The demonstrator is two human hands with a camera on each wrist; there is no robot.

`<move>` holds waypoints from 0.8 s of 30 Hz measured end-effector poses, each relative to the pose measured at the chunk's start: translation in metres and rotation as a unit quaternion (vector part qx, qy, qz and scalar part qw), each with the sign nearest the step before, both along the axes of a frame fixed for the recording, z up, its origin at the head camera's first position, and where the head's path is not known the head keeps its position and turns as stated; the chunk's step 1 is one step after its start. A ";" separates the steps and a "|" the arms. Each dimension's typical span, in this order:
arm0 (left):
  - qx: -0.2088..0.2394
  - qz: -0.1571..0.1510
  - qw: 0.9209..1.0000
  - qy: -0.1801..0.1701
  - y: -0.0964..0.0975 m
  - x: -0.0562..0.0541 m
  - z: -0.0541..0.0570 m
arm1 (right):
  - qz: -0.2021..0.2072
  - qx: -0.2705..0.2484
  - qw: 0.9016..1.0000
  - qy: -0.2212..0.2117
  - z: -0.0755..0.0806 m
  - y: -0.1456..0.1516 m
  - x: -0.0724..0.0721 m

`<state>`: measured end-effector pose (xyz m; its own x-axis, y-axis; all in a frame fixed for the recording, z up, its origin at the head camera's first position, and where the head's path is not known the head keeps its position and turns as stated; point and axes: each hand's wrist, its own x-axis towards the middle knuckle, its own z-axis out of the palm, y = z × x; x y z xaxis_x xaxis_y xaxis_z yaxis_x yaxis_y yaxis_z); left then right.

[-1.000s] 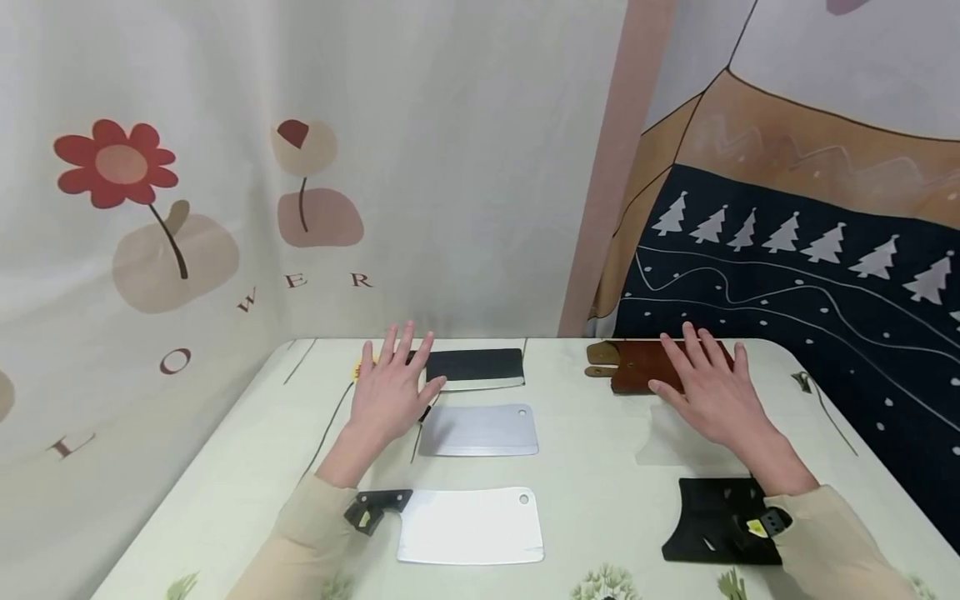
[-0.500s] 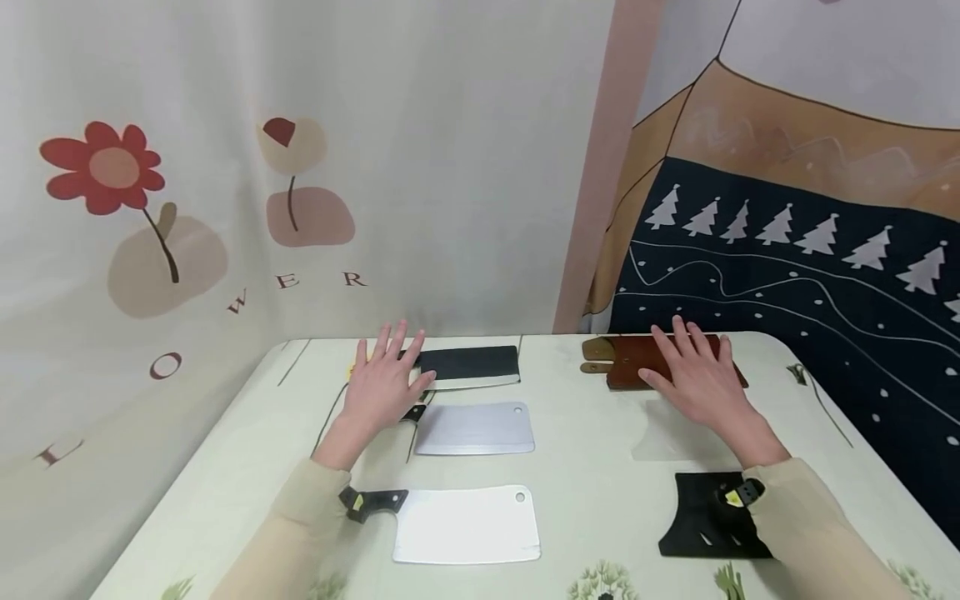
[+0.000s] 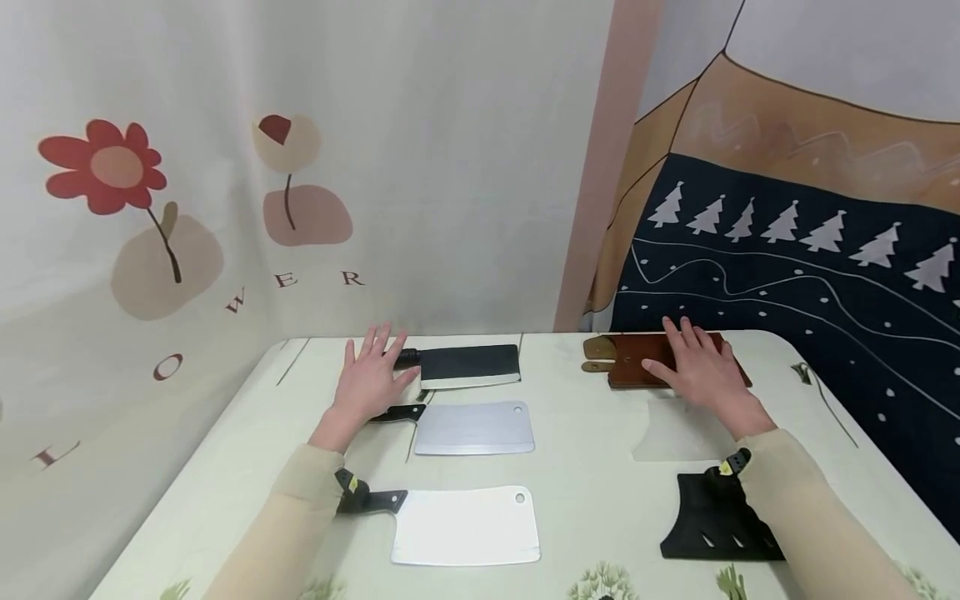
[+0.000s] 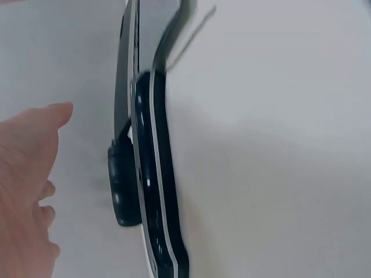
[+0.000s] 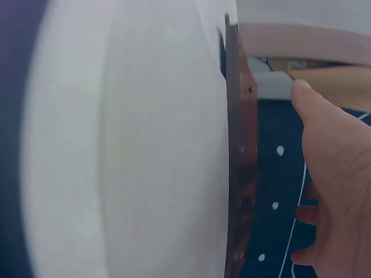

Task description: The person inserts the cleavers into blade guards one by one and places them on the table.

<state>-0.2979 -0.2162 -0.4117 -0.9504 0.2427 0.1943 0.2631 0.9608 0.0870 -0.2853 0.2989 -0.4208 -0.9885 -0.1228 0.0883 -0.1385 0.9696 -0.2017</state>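
Note:
My left hand, fingers spread, hovers beside the handles of two cleavers. The far cleaver has a dark blade with a pale edge; part of its black handle is behind the fingers. Nearer lies a dull grey cleaver, its black handle in the left wrist view. Closest is a shiny cleaver, with its handle end hidden by the left wrist camera. My right hand, holding nothing, is over a brown leather knife sheath, seen edge-on as a brown strip in the right wrist view.
A translucent whitish sheath lies below the right hand, and a black sheath lies nearer, partly covered by the right sleeve. The pale tabletop meets a printed curtain at its back edge.
My left hand has drifted left and slightly nearer, uncovering more of the two farther cleavers' handles. The right hand's fingers have drawn closer together over the brown sheath. The cleavers and sheaths stay put.

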 end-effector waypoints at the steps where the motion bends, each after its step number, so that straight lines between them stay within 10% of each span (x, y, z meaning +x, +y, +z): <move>1: 0.002 -0.001 1.000 -0.005 -0.001 -0.002 -0.001 | 0.001 -0.003 1.000 -0.003 0.000 0.002 -0.002; 11: 0.054 -0.025 0.997 -0.057 -0.020 -0.023 -0.012 | 0.039 -0.083 0.994 -0.063 -0.008 0.019 -0.019; 24: 0.186 -0.057 0.968 -0.158 -0.034 -0.042 -0.019 | 0.057 -0.097 0.991 -0.073 -0.015 0.033 -0.036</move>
<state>-0.3400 -0.2503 -0.4306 -0.9480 0.3182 -0.0069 0.2693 0.8136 0.5153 -0.3215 0.3315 -0.4363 -0.9732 -0.2287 -0.0226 -0.1998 0.8903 -0.4092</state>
